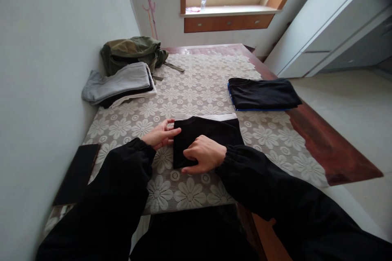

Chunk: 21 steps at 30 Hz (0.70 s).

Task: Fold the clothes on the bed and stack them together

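Note:
A folded black garment (211,127) lies at the near middle of the table, with a white strip along its far edge. My left hand (161,133) is at its left edge, the thumb over the cloth and the fingers around that edge, partly hidden. My right hand (206,155) rests on the near part of the garment. Its fingers are bent and partly hidden, and the thumb stands apart from them, close to the near edge.
A flower-patterned lace cloth (190,193) covers much of the wooden table (330,151). Folded dark clothes (263,94) lie at right. Grey, black and white folded clothes (119,83) lie at left, before a green backpack (134,51). A dark flat object (76,173) sits near the wall.

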Motion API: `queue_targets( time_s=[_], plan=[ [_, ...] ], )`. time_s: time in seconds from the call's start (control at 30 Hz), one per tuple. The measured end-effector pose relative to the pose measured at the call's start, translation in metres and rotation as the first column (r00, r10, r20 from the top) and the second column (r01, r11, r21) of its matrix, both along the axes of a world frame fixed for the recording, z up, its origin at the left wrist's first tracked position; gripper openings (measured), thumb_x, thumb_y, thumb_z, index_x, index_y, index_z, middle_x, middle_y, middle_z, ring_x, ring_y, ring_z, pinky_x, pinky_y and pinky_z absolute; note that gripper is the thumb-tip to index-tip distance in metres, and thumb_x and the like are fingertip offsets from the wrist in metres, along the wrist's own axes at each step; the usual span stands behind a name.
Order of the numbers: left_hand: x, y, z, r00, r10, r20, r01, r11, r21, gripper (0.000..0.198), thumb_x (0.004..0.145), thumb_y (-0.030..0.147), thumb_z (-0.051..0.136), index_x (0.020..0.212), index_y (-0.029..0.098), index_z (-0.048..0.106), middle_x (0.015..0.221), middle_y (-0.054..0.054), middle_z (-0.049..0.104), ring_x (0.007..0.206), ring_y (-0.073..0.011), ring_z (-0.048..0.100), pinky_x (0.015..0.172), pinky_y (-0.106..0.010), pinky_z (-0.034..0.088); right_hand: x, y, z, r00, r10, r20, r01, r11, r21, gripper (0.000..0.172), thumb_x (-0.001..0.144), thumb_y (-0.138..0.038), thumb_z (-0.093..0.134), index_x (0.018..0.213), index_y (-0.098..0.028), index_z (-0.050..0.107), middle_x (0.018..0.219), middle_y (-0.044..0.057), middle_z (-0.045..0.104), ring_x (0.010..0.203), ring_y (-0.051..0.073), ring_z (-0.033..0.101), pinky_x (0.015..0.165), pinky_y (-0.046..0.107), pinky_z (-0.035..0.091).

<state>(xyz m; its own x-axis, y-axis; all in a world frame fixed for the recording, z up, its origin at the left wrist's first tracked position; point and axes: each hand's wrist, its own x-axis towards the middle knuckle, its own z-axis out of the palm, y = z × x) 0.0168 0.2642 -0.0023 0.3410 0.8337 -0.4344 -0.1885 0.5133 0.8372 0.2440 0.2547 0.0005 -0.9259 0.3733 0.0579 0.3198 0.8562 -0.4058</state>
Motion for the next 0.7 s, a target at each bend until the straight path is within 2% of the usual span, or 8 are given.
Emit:
queue_targets(
  time_s=[0.1,0.17,0.37,0.43,0.5,0.6,0.63,0.7],
  plan=[
    [0.004,-0.006,-0.005,0.982,-0.177,0.066,0.183,0.977,-0.108,0.062,0.072,0.039,0.094,0.122,0.017,0.065,0.106,-0.011,0.077,0.089,-0.0244,0.076,0.071,-0.031,0.062,0.004,0.001,-0.003,0.994,0.011,-0.111,-0.015,0.999,-0.033,0.052,0.093,-0.063,0.060,0.063,-0.022,0.054,0.056,-0.001,0.060,0.048,0.011,0.046,0.053,0.030,0.022],
    [0.008,-0.010,-0.008,0.975,-0.206,0.085,0.216,0.967,-0.132,0.058,0.071,0.038,0.095,0.118,0.017,0.069,0.105,-0.011,0.079,0.087,-0.0239,0.077,0.071,-0.030,0.061,0.006,0.000,-0.001,0.980,0.032,-0.196,-0.044,0.997,-0.058,0.054,0.093,-0.065,0.060,0.061,-0.022,0.052,0.056,-0.002,0.058,0.048,0.011,0.045,0.053,0.030,0.024],
    [0.025,-0.023,-0.001,0.979,-0.112,0.169,0.136,0.981,-0.136,0.055,0.066,0.025,0.097,0.114,0.014,0.073,0.105,-0.011,0.081,0.096,-0.0257,0.078,0.081,-0.029,0.061,-0.003,-0.040,-0.003,0.839,0.214,-0.501,-0.295,0.951,-0.088,0.059,0.085,-0.077,0.065,0.061,-0.025,0.049,0.054,-0.005,0.052,0.047,0.011,0.047,0.049,0.030,0.033],
    [0.031,-0.027,0.004,0.979,-0.089,0.181,0.122,0.976,-0.180,0.054,0.068,0.022,0.095,0.116,0.013,0.073,0.107,-0.013,0.081,0.097,-0.0276,0.078,0.080,-0.030,0.062,-0.012,-0.060,-0.011,0.780,0.333,-0.530,-0.399,0.917,-0.011,0.063,0.083,-0.079,0.065,0.056,-0.026,0.044,0.052,-0.005,0.049,0.046,0.012,0.045,0.045,0.032,0.032],
    [0.038,-0.029,0.008,0.983,-0.005,0.182,0.046,0.974,-0.222,0.050,0.072,0.019,0.091,0.118,0.012,0.073,0.109,-0.014,0.081,0.094,-0.0271,0.079,0.077,-0.030,0.063,-0.020,-0.075,-0.019,0.763,0.451,-0.463,-0.479,0.876,0.065,0.060,0.088,-0.075,0.063,0.057,-0.026,0.047,0.056,-0.003,0.054,0.048,0.013,0.048,0.044,0.032,0.033],
    [0.045,-0.031,0.016,0.968,0.154,0.200,-0.098,0.959,-0.264,0.042,0.080,0.015,0.081,0.121,0.011,0.072,0.111,-0.015,0.080,0.091,-0.0251,0.079,0.075,-0.028,0.064,-0.024,-0.080,-0.025,0.828,0.482,-0.284,-0.467,0.875,0.123,0.039,0.099,-0.057,0.059,0.082,-0.023,0.068,0.085,0.004,0.072,0.076,0.017,0.065,0.057,0.032,0.046],
    [0.045,-0.030,0.019,0.961,0.185,0.208,-0.125,0.954,-0.271,0.041,0.082,0.014,0.078,0.123,0.010,0.071,0.112,-0.016,0.080,0.090,-0.0249,0.080,0.075,-0.028,0.065,-0.023,-0.078,-0.026,0.864,0.438,-0.247,-0.419,0.899,0.126,0.035,0.101,-0.052,0.057,0.099,-0.020,0.071,0.101,0.007,0.076,0.093,0.020,0.068,0.069,0.033,0.051],
    [0.044,-0.029,0.025,0.955,0.203,0.218,-0.141,0.953,-0.269,0.043,0.085,0.013,0.074,0.127,0.009,0.070,0.111,-0.016,0.080,0.089,-0.0253,0.080,0.074,-0.028,0.065,-0.018,-0.068,-0.030,0.944,0.242,-0.223,-0.231,0.970,0.076,0.045,0.102,-0.051,0.057,0.131,-0.017,0.064,0.131,0.012,0.071,0.124,0.026,0.061,0.094,0.040,0.051]
  ],
)
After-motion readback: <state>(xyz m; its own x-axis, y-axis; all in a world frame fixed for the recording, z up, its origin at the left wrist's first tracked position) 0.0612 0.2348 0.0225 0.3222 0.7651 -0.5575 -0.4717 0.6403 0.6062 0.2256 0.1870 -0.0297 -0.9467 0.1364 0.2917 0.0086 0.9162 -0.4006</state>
